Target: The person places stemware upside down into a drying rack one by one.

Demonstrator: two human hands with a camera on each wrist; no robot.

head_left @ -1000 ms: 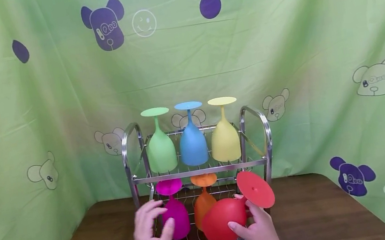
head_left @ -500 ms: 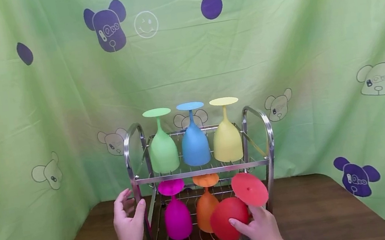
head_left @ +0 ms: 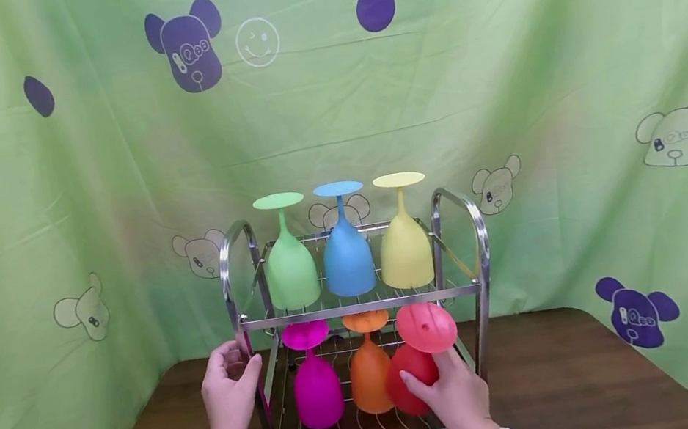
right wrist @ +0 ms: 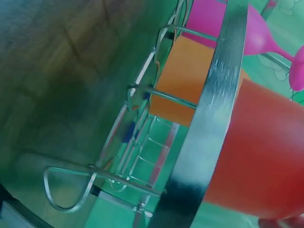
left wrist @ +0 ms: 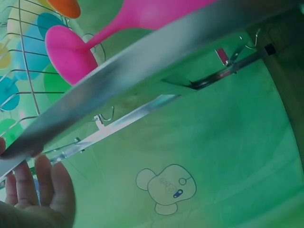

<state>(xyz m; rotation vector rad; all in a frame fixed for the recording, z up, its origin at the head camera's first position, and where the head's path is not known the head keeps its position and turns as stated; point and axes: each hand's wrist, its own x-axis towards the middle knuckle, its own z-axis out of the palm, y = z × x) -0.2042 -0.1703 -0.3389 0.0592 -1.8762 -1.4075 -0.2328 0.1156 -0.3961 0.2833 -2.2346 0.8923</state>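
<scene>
My right hand point(head_left: 454, 394) grips a red plastic goblet point(head_left: 410, 375), tilted bowl-down with its round foot toward me, at the right of the lower shelf. In the right wrist view the red goblet point(right wrist: 266, 152) shows behind the rack's metal bar point(right wrist: 209, 128), with only fingertips in sight. At the two-tier metal rack's point(head_left: 358, 309) left post, my left hand point(head_left: 229, 395) holds on with thumb and fingers to either side, as the left wrist view shows on the post point(left wrist: 109, 80). Upside down on the lower shelf stand a magenta goblet point(head_left: 319, 392) and an orange goblet point(head_left: 371, 381), left of the red one.
Three more goblets stand inverted on the upper shelf: green point(head_left: 291, 274), blue point(head_left: 349, 262) and yellow point(head_left: 407, 257). The upper shelf's front bar runs just above the red goblet's foot. Under the rack is a dark wooden table point(head_left: 574, 373), with a green curtain point(head_left: 329, 113) behind.
My left hand has moved left from beside the magenta goblet to the rack's left post. My right hand has brought the red goblet left and deeper into the lower shelf, with its foot swinging left.
</scene>
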